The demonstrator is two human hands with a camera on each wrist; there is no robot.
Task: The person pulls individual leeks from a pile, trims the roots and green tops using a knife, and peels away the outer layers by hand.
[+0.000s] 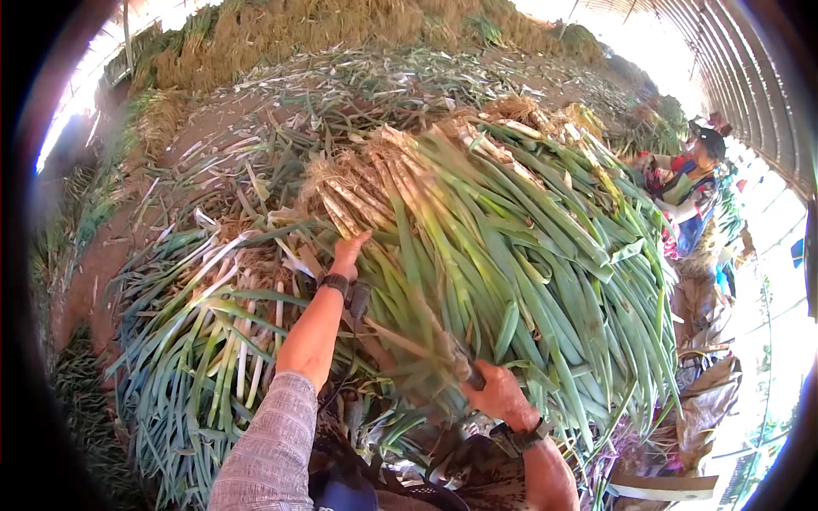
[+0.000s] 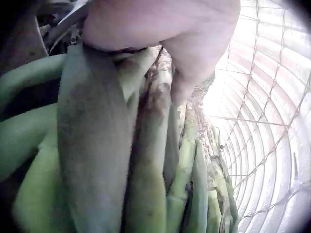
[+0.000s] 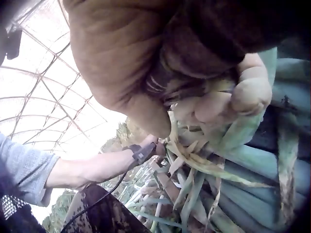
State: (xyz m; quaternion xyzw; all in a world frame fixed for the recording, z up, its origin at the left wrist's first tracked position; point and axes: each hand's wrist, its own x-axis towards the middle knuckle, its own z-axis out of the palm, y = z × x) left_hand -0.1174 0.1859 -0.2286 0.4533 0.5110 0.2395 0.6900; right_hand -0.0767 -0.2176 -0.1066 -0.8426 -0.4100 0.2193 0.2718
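Note:
A large heap of long green onions (image 1: pixel 528 264) lies with pale, rooty ends toward the back and green leaves toward the person. At its left edge the left hand (image 1: pixel 349 254) grips a few stalks near their white parts; in the left wrist view the fingers of that hand (image 2: pixel 170 29) curl over a stalk (image 2: pixel 150 184). The right hand (image 1: pixel 498 393), at the front of the heap, has its fingers curled round a dark, blurred, stalk-like thing (image 1: pixel 464 366). In the right wrist view the right hand (image 3: pixel 116 53) hides most of it, with leaves (image 3: pixel 243 167) close by.
A second onion pile (image 1: pixel 204 341) lies at left. Loose leaves (image 1: pixel 341 85) litter the ground behind, before a wall of dry stalks (image 1: pixel 298 43). Another person (image 1: pixel 694 187) in a dark hat is at right, beside brown sheeting (image 1: pixel 711 400). A curved frame (image 1: pixel 750 77) arches overhead.

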